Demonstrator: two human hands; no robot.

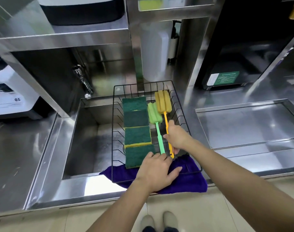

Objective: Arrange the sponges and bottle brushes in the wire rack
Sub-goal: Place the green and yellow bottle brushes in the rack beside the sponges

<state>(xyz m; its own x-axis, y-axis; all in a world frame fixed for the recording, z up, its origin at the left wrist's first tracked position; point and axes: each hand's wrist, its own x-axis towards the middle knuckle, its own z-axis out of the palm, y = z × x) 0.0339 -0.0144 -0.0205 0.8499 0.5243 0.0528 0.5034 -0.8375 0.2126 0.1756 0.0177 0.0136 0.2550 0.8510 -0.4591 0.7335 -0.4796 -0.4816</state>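
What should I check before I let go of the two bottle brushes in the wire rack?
1. Four sponges lined up on the rack's left side: ok.
2. Green brush lying inside the wire rack: ok.
3. Yellow brush beside it, heads pointing away: ok.
4. Right hand gripping the yellow handle: ok.
5. Left hand grip on the green handle: cannot tell.
6. Rack seated steadily on the purple cloth: cannot tell.

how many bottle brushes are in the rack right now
2. The green bottle brush lies in the wire rack just right of the sponge row; the yellow bottle brush lies beside it, farther right, its handle in the right hand. None seems hidden.
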